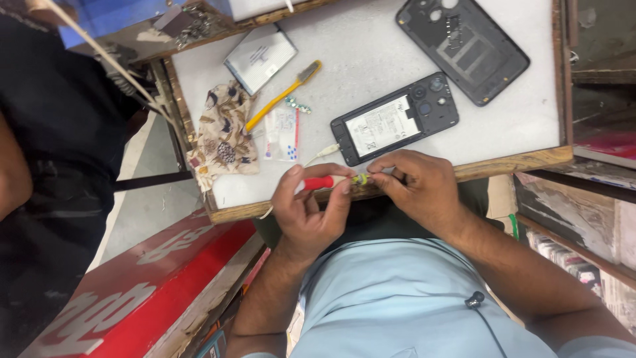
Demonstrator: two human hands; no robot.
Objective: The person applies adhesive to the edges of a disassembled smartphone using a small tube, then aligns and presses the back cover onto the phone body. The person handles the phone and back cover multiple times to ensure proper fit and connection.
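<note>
Pinching a red-handled screwdriver (pixel 319 182) in the left hand (pixel 308 212), fingers closed round it, while the right hand (pixel 417 189) is nipping its tip steady over the worktable (pixel 371 53) near edge, beside the opened phone (pixel 395 119)

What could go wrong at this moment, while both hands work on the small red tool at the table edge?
1. The left hand and right hand hold the red-handled tool over the wooden table edge; a small part might drop off.
2. The opened phone lies close to the hands, its cable trailing toward them; a snag could drag it.
3. The small circuit part lies loose near the yellow toothbrush and could be knocked away.
</note>
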